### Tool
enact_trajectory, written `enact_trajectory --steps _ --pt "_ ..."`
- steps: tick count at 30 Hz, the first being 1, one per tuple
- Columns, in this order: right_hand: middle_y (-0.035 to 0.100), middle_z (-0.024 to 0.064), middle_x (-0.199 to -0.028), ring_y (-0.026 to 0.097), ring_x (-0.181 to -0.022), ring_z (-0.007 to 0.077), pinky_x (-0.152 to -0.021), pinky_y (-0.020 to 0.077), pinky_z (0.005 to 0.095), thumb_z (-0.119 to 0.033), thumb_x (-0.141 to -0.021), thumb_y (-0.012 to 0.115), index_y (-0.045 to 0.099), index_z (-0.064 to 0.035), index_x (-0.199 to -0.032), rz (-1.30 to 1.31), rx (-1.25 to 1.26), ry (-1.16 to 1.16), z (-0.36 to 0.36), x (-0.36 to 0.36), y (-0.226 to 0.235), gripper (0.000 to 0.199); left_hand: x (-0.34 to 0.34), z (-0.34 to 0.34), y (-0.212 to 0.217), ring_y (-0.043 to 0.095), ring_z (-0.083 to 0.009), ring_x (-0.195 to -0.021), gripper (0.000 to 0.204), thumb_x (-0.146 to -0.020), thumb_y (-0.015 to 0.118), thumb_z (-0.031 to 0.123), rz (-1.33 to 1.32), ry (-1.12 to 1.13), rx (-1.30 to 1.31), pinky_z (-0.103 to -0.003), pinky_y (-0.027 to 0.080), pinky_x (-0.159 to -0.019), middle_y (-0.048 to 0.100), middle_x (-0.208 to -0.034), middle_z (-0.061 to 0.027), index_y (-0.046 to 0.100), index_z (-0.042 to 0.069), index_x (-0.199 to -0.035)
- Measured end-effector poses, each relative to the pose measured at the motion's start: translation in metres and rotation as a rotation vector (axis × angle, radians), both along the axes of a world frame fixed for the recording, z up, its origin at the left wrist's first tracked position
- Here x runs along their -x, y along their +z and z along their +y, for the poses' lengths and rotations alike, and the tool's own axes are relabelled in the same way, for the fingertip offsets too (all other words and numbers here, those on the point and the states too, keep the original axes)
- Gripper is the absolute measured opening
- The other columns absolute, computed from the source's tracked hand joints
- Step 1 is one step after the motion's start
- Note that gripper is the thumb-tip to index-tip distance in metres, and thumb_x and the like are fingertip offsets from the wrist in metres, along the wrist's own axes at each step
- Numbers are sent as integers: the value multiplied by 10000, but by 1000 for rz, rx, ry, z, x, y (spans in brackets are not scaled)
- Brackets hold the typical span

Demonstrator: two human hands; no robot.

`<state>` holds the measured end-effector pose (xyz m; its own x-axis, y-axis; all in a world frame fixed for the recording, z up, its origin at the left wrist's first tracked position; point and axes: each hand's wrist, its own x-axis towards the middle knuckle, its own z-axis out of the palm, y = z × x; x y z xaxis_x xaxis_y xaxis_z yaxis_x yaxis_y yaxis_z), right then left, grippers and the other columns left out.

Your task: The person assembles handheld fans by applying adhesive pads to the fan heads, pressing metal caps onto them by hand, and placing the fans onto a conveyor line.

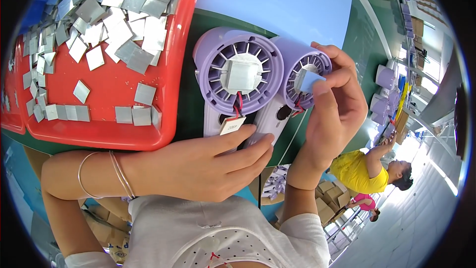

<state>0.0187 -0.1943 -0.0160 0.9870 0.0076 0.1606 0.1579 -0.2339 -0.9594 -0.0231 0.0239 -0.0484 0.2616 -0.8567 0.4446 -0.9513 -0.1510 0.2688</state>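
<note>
Two purple handheld fans lie side by side, round ends toward me. A square metal plate (242,75) sits on the hub of the left fan (207,77). Its red and black wires run to a small white tile (232,125) on the handle. My right hand (337,101) pinches a small blue sheet (311,81) between thumb and finger, against the hub of the right fan (287,44). That hub has a metal plate, partly covered by the sheet. My left hand (223,161) has its fingers stretched out and apart, their tips resting on the handles near the tile.
At the left stands a red tray (148,139) with many loose metal plates (134,59). A pale blue sheet (277,0) lies beyond the fans on the green table (369,54). More purple fans (384,77), cardboard boxes (332,193) and a person in yellow (362,171) are at the right.
</note>
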Motion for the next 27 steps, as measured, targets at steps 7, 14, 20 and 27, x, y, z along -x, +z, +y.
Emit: enact_trajectory --steps 7,14,20,27 --pt "572 218 -1260 579 -1135 249 -1013 444 373 83 -815 668 628 51 -856 3 -3 -1 0 1 0 66 1 0 0 525 -247 -1294 326 -914 554 197 5 0 -8 -424 481 -1047 633 -1266 -88 694 30 -1156" --pt "616 214 -1196 622 -988 225 -894 497 333 42 -750 705 618 27 -819 -198 327 -35 2 -1 -4 112 0 1 0 524 -251 -1298 329 -916 554 199 -1 -4 -14 -427 476 -1051 632 -1280 -90 694 32 -1162" --pt "646 208 -1124 578 -735 176 -630 463 289 -14 -690 738 584 -15 -771 -275 554 -99 13 -2 1 174 0 1 0 522 -252 -1301 333 -924 542 213 -2 -2 -9 -429 473 -1053 634 -1278 -90 695 34 -1160" --pt "629 195 -1039 613 -958 286 -744 485 358 -50 -684 777 571 -26 -814 -298 622 -76 6 -3 3 245 -4 3 4 549 -234 -1274 293 -925 550 211 -42 -20 -30 -426 477 -1031 635 -1270 -73 704 60 -1122"
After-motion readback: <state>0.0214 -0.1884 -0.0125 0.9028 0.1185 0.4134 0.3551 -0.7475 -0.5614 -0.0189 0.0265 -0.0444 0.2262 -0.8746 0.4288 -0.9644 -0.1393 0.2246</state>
